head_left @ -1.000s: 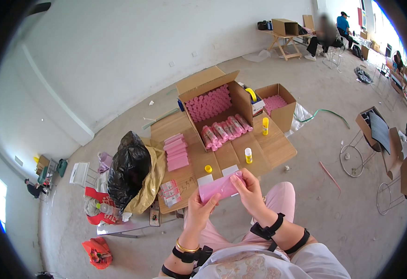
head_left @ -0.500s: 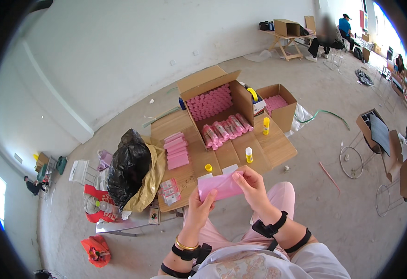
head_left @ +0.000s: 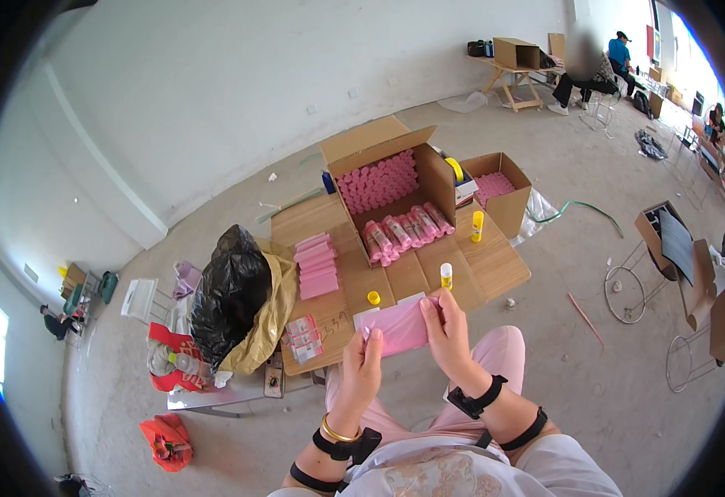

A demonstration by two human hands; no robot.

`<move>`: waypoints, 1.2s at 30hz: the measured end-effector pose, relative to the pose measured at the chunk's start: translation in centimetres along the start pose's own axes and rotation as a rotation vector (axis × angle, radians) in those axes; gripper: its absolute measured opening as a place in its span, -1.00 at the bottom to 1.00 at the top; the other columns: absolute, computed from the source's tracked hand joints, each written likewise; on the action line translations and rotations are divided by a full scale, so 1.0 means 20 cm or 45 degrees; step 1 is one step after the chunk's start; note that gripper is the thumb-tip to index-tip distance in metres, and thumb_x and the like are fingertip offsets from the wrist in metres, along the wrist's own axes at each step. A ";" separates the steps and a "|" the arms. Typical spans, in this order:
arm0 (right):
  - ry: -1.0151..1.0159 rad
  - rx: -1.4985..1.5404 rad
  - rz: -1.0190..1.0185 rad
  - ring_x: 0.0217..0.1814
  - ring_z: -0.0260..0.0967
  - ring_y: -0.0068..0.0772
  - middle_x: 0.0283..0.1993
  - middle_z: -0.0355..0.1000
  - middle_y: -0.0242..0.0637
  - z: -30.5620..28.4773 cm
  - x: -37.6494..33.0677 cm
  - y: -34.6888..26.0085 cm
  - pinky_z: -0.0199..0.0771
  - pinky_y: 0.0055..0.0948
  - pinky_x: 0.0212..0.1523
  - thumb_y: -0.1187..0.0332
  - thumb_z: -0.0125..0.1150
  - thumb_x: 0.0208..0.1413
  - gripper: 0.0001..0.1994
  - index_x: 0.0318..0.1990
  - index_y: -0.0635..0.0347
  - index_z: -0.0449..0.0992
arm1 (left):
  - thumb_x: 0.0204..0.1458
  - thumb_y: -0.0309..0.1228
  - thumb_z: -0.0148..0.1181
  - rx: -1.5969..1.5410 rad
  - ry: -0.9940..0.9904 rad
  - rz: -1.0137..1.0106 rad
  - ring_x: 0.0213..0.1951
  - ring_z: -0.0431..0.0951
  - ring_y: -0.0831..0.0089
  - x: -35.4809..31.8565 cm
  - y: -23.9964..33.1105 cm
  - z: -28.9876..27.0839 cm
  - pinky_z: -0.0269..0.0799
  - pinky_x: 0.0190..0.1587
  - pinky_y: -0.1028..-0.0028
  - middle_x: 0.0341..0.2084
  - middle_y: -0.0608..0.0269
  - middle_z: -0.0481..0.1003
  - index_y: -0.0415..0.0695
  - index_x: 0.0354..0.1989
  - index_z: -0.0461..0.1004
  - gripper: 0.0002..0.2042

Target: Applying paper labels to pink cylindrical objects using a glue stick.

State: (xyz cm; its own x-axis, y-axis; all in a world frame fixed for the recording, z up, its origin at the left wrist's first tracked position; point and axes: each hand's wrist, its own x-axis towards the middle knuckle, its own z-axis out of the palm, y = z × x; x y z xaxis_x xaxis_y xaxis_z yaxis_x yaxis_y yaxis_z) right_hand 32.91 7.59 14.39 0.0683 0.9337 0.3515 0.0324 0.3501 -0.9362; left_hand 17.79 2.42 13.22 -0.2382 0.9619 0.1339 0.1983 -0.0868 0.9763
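Between my two hands, above the near edge of the wooden table (head_left: 507, 273), a flat, glossy piece of pink plastic film (head_left: 404, 327) is held stretched out. My left hand (head_left: 362, 364) pinches its left end, thumb on top. At the right end, my right hand (head_left: 448, 335) grips it the same way. Just beyond the film lie white paper slips (head_left: 413, 300), partly covered by it, and a yellow cap (head_left: 373, 296). An uncapped glue stick (head_left: 446, 276) stands upright past my right hand. Flat pink film pieces (head_left: 318, 273) lie in an overlapping row at the left.
An open carton (head_left: 439, 182) on the table holds several pink rolls (head_left: 408, 234). Another yellow glue stick (head_left: 477, 226) stands to its right. Printed labels (head_left: 303, 340) lie front left, beside a black plastic bag (head_left: 234, 290). A second carton (head_left: 507, 195) stands behind the table's right side.
Both hands still hold the pink film. My right thumb has shifted slightly along its upper edge, and the film looks flatter and more level. The whole view has shifted a little.
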 end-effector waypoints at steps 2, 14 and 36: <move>0.013 0.003 -0.029 -0.54 -0.03 -0.69 -0.60 0.10 -0.48 0.01 0.00 0.02 0.03 -0.60 -0.54 0.36 0.03 0.22 -0.82 -0.40 0.24 0.29 | 0.23 -0.32 -0.11 -0.037 0.005 0.008 -0.56 0.13 0.62 0.01 -0.02 -0.01 0.04 -0.53 0.51 -0.67 0.39 0.20 -0.22 -0.50 0.26 -0.72; -0.559 0.535 0.793 -0.60 0.09 -0.75 -0.58 0.17 -0.57 0.03 0.02 0.13 0.07 -0.67 -0.59 0.15 0.00 0.23 -0.73 -0.41 0.13 0.31 | 0.24 -0.35 -0.17 -0.127 0.154 -0.038 -0.66 0.16 0.58 0.07 -0.07 -0.03 0.04 -0.60 0.50 -0.71 0.32 0.24 -0.24 -0.51 0.28 -0.71; -0.574 0.493 1.120 -0.55 0.05 -0.70 -0.55 0.15 -0.54 0.21 -0.13 0.69 0.06 -0.63 -0.54 0.27 -0.03 0.22 -0.82 -0.33 0.19 0.35 | 0.15 -0.40 -0.08 0.324 -0.055 -0.270 -0.65 0.26 0.56 0.11 -0.52 -0.17 0.20 -0.57 0.47 -0.70 0.38 0.27 -0.24 -0.38 0.45 -0.80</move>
State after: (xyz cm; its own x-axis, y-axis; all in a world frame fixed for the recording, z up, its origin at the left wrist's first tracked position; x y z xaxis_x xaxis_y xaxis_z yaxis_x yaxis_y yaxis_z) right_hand 28.93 10.27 0.47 -0.4653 0.7839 -0.4111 -0.1736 -0.5362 -0.8261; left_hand 11.97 4.63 3.97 -0.2601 0.9622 -0.0807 0.3809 0.1791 0.9071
